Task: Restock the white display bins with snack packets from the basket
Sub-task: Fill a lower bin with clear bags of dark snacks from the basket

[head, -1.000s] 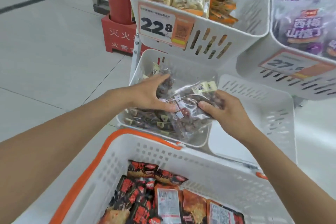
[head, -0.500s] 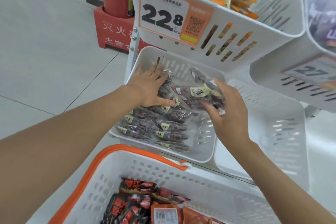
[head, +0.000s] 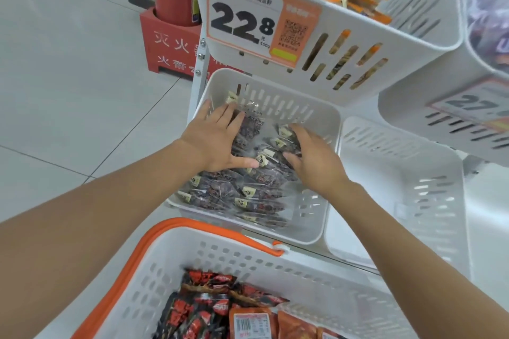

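A lower white display bin (head: 325,124) holds several clear packets of dark snacks (head: 248,195). My left hand (head: 217,140) lies flat with spread fingers on the packets at the bin's back left. To its right, my right hand (head: 308,157) rests on the pile with its fingers curled round a clear packet (head: 286,137). Below, the white basket (head: 248,259) with an orange handle holds red and black snack packets (head: 214,308).
An upper bin (head: 358,44) with a 22.8 price tag overhangs the lower one. A bare white bin (head: 413,187) stands to the right, another priced bin (head: 454,129) above it. A red fire extinguisher stand (head: 168,44) sits on the tiled floor at left.
My right hand has lowered its clear packet from above the bin down onto the pile. My left hand slid further back in the bin and flattened on the packets.
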`<action>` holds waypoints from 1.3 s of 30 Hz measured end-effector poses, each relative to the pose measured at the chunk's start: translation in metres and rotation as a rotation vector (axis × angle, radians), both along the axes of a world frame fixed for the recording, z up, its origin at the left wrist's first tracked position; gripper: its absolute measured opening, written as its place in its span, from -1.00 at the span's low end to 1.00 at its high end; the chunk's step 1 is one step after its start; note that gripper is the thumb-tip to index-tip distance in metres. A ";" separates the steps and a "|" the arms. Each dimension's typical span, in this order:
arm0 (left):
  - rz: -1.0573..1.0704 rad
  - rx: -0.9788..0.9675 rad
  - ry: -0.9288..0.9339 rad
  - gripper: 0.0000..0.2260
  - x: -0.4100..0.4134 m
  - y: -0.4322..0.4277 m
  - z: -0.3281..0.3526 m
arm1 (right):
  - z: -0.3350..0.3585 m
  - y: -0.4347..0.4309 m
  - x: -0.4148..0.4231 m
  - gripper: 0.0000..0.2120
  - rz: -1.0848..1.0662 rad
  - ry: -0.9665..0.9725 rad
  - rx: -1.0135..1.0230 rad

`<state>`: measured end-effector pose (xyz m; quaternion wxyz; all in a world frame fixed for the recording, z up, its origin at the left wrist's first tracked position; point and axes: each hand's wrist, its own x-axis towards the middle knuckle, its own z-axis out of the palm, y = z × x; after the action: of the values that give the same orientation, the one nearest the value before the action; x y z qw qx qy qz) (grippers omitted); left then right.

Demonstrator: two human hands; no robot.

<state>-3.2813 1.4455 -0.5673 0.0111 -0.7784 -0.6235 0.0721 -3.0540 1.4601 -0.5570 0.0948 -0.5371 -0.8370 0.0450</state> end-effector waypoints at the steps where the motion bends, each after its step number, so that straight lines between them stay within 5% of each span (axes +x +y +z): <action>1: -0.001 0.004 -0.004 0.14 0.000 0.000 0.000 | 0.000 0.008 0.001 -0.46 0.019 -0.066 -0.056; 6: -0.007 -0.010 -0.032 0.14 -0.001 0.003 0.002 | -0.005 0.035 -0.012 -0.18 0.017 -0.062 -0.337; 20: -0.084 0.143 0.169 0.21 -0.016 0.007 0.002 | -0.010 0.050 -0.013 -0.54 -0.054 0.262 -0.302; 25: -0.053 0.106 0.132 0.09 -0.024 0.000 -0.005 | -0.019 0.044 -0.026 -0.43 0.026 -0.002 -0.211; 29: -0.035 0.042 0.090 0.09 -0.026 -0.002 -0.001 | -0.020 0.040 -0.021 -0.42 0.000 -0.002 -0.146; 33: 0.005 -0.038 -0.046 -0.05 -0.023 -0.020 0.013 | -0.011 0.011 -0.012 -0.39 0.015 0.098 -0.007; 39: 0.130 0.120 -0.557 -0.58 0.018 -0.097 0.056 | 0.033 -0.099 0.006 -0.59 0.034 0.412 -0.033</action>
<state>-3.2637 1.3488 -0.5114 -0.1191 -0.7246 -0.6542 -0.1810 -3.0477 1.3610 -0.5237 0.2541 -0.5039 -0.8080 0.1692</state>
